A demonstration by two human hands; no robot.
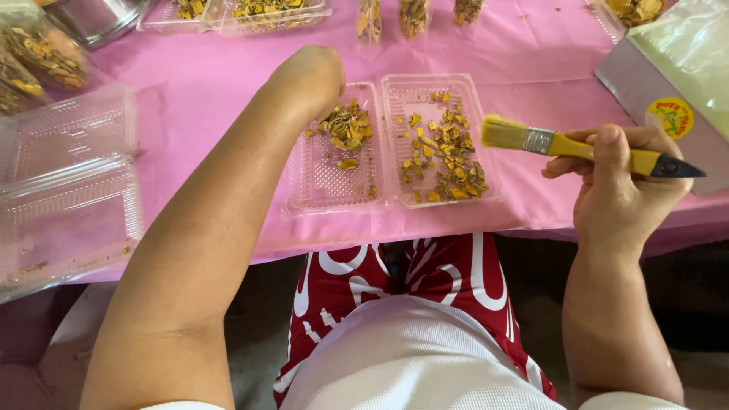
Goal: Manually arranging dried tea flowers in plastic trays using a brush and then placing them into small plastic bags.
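While your right hand [619,182] grips the yellow-handled brush [577,146], its bristles hover just right of the open clear clamshell tray [391,193]. Your left hand [310,76] curls shut over dried yellow-brown pieces [347,125] in that tray's left half, on the pink tablecloth [213,83].

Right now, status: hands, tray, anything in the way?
Right hand shut on yellow paintbrush, off the tray. Left hand at dried slices in open clear clamshell tray. Nothing between brush and tray.

An empty clear hinged container [68,190] lies on the pink tablecloth [205,76] beside a steel bowl [95,19].
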